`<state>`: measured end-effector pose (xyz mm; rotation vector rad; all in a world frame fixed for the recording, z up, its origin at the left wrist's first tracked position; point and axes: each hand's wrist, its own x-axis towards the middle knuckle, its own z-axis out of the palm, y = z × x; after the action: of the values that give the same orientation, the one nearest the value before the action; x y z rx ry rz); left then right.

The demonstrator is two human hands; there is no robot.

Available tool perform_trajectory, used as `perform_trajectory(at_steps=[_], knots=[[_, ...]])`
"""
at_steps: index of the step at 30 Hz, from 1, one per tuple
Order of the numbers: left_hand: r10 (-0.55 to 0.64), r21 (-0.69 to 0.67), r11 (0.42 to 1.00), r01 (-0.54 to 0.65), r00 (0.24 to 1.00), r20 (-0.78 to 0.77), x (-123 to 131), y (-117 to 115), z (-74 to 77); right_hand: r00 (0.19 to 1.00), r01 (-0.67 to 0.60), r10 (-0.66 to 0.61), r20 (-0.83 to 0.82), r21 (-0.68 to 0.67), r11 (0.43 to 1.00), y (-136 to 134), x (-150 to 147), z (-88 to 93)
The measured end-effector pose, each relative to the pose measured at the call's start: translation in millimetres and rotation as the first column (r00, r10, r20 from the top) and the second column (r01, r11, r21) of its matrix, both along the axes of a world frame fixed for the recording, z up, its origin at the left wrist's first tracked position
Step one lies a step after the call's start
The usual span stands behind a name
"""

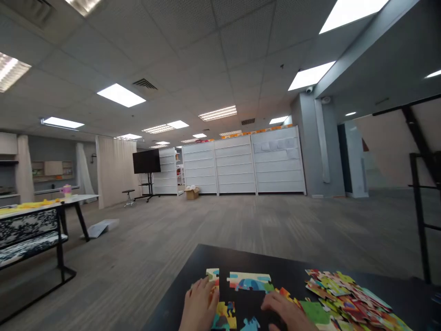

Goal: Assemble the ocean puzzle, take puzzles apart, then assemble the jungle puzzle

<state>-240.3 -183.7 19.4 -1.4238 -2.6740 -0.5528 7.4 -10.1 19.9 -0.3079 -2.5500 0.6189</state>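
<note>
Black tabletop [213,257], smooth and dark, with jigsaw pieces [250,281] partly joined at its middle and a loose heap [347,299] of colourful pieces by its right edge. Left hand [199,305] on a piece, fingers curled, grip impossible to tell; right hand [280,309] open, unclenched, low over pieces. Open carpeted floor [220,223] beyond the tabletop's far edge.
</note>
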Motion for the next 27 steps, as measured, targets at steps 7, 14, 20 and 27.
perform_trajectory(at_steps=[7, 14, 20, 27], knots=[[-0.029, 0.015, 0.999, 0.028, 0.999, 0.045, 1.3, -3.7, -7.2, 0.990, 0.034, -0.031, 0.135, -0.017, 0.999, 17.9, -112.1, 9.0], [-0.041, 0.050, 0.998, 0.037, 0.995, 0.092, -2.3, -0.9, -10.5, 0.996, 0.086, -0.087, 0.034, 0.014, 0.996, 18.7, -149.5, -6.7], [-0.043, 0.016, 0.999, 0.041, 0.990, 0.136, -4.4, 1.2, -11.4, 1.000, 0.019, -0.018, -0.019, 0.045, 0.999, 13.1, -167.2, -3.9], [-0.046, -0.009, 0.999, 0.048, 0.988, 0.151, -7.1, 3.6, -11.8, 0.999, -0.028, 0.031, -0.038, 0.068, 0.997, 9.3, -180.8, -6.3]])
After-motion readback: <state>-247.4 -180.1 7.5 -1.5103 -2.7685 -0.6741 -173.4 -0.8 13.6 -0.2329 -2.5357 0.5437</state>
